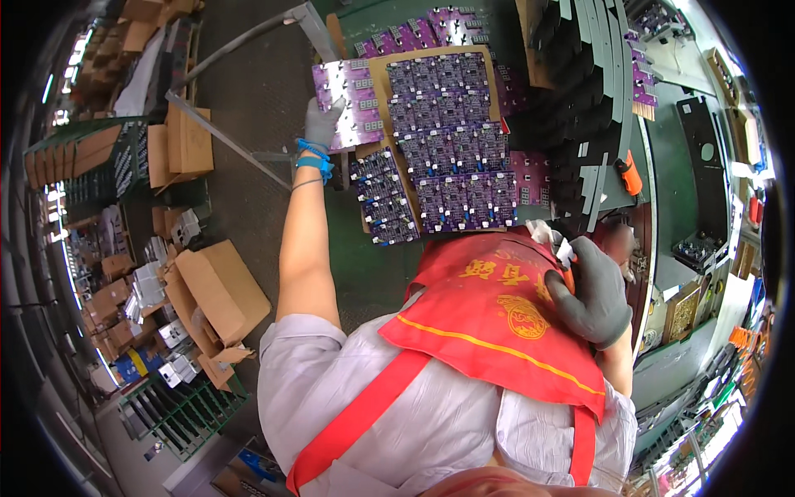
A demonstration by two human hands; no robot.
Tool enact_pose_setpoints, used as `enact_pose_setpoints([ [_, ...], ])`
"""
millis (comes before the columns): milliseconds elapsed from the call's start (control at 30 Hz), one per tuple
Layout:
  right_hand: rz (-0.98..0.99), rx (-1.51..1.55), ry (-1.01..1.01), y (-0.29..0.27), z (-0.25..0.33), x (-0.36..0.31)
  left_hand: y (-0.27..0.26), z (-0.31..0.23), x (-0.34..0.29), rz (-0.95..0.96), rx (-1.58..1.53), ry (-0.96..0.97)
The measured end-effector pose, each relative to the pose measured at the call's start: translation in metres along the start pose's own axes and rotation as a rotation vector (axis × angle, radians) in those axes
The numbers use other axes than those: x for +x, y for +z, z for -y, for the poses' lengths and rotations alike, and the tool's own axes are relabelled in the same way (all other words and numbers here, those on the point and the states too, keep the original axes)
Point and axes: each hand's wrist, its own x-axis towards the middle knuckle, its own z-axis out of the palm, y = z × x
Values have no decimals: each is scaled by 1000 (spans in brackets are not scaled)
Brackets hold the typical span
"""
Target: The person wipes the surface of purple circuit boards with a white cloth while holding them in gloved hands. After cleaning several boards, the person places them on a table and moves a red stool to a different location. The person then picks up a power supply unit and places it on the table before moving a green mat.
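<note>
My left hand [323, 123], in a grey glove with a blue wrist strap, grips the left edge of a purple circuit board panel [349, 131] with a shiny face and white display blocks. This panel lies against a cardboard sheet [378, 74] bearing several populated purple circuit boards [451, 141]. A narrower strip of populated boards [383, 199] sits just below the held panel. My right hand [595, 294], in a dark grey glove, is closed in front of the red apron [489, 290]. A bit of orange and crumpled white material [542, 234] show at its fingers; what it holds is mostly hidden.
More purple boards [414, 35] lie behind the cardboard. Dark metal panels [584, 108] stand in a row at right, near an orange-handled tool [631, 172]. A metal frame [232, 137] is on the left, with an opened cardboard box [219, 290] on the floor.
</note>
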Motion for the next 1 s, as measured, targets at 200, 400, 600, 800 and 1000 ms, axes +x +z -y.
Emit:
enact_pose_setpoints([
  [200, -42, -12, 81, 5, 7, 2, 16, -8, 17, 23, 738, -28],
  [400, -13, -14, 36, 10, -3, 4, -8, -10, 3, 97, 908, -90],
  [600, 92, 762, 175, 39, -26, 2, 56, -66, -158, -213, 804, -31],
  [800, 353, 983, 228, 61, -56, -6, 106, -25, -239, -163, 662, -401],
  [1000, 486, 895, 148, 52, -68, -11, 100, -66, -240, -17, 882, -520],
])
